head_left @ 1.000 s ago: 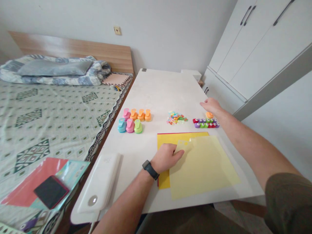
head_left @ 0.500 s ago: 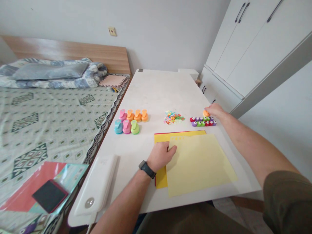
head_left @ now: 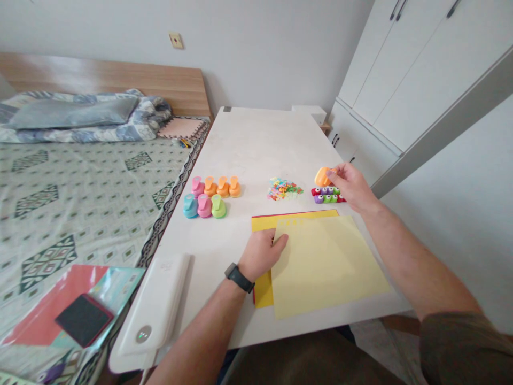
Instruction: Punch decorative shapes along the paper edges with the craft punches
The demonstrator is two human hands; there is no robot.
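My right hand (head_left: pixel 350 183) is closed around an orange craft punch (head_left: pixel 321 176), held tilted just above two rows of small red, purple and green punches (head_left: pixel 329 198). Part of those rows is hidden behind the hand. My left hand (head_left: pixel 264 250) grips the left edge of a pale yellow sheet of paper (head_left: pixel 328 267), thumb on top and fingers curled. Small shapes show along that sheet's upper left edge. Beneath it lie a deeper yellow sheet (head_left: pixel 262 294) and a thin red edge. A heap of colourful paper cut-outs (head_left: pixel 282 189) sits beyond the sheets.
Several larger punches (head_left: pixel 211 197) in pink, orange, blue and green stand in two rows on the white table (head_left: pixel 276 139). A long white device (head_left: pixel 160 305) with a cord lies at the left edge. A bed (head_left: pixel 92 208) adjoins on the left, cabinets (head_left: pixel 372 69) on the right.
My right hand has raised the orange punch from behind the small punches and brought it slightly left, tilting it. The left hand stays on the paper. The view has shifted slightly.
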